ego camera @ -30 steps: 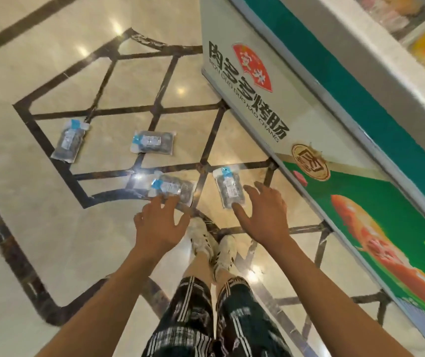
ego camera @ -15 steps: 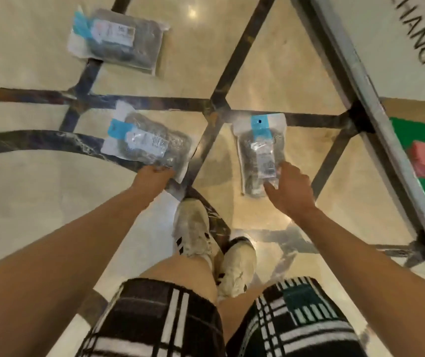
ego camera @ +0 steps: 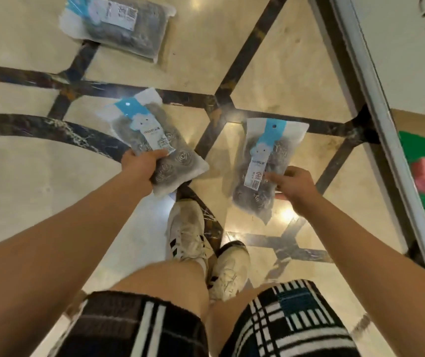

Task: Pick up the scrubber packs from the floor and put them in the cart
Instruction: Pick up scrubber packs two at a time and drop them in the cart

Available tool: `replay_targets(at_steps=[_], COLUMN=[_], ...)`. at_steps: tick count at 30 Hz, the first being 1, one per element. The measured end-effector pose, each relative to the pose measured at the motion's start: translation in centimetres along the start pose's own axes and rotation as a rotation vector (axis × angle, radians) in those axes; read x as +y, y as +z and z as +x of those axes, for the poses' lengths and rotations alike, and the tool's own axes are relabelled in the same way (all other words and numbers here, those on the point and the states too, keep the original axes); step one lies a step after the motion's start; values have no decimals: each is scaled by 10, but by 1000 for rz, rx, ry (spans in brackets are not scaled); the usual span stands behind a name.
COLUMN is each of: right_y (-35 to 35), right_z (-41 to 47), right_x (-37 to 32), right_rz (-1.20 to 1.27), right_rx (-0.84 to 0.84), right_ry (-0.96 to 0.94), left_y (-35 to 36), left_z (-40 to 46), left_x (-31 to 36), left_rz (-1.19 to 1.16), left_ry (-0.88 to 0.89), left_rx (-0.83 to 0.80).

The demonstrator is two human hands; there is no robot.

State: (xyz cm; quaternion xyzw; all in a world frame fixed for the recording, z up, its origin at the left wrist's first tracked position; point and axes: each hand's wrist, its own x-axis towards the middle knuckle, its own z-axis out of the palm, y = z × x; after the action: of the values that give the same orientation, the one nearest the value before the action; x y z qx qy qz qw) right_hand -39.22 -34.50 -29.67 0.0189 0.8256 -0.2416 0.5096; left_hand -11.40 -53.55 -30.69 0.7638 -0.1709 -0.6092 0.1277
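Polished cream marble floor (ego camera: 20, 176) with dark inlaid bands runs under me, and a freezer cabinet (ego camera: 412, 81) with a green printed panel stands along my right. Nearest to me are my checked shorts (ego camera: 139, 328) and pale sneakers (ego camera: 188, 228), planted just behind the two packs I am working on.

My left hand (ego camera: 141, 163) has its grip closed round the near end of the left scrubber pack (ego camera: 152, 140), thumb lying over the label, fingers curled beneath. That pack looks tilted, its near end raised while the blue header points away from me; I cannot tell whether the far end has cleared the floor. My right hand (ego camera: 293, 184) pinches the right scrubber pack (ego camera: 265, 163) at its side edge, thumb on the front film and one finger showing under it.

Both holds sit low on soft bags full of steel wool, so I judge the contents may shift as I rise. I should firm up the right grip, which catches only the edge, bring both packs up together and keep them close to my body.

Farther out, a third scrubber pack (ego camera: 118, 24) lies flat on the floor, well apart from my hands, left for another reach. No cart shows from here, so I would have to turn to find it.
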Motion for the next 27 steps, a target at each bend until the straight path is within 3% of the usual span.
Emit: replay_targets(at_steps=[7,16,19,22,27], right_y=[-52,-141,-168,-186,-207], right_z=[-152,-422,-504,-569,-660], right_x=[-68,-194,-228,-249,-250], right_rz=[-181,191,265,328,419], right_rx=[15,-73,3,95,83], right_ry=[-131,-295,-362,-386,-464], left_y=[-48,-138,-164,-186,-214], left_z=[-187,-429,-500,-567,-645], left_x=[49,154,188,214,227], left_rz=[28,255,277,284,275], left_ry=[21,315,401,458,558], left_rx=[-261,-369,-382,-404,-409])
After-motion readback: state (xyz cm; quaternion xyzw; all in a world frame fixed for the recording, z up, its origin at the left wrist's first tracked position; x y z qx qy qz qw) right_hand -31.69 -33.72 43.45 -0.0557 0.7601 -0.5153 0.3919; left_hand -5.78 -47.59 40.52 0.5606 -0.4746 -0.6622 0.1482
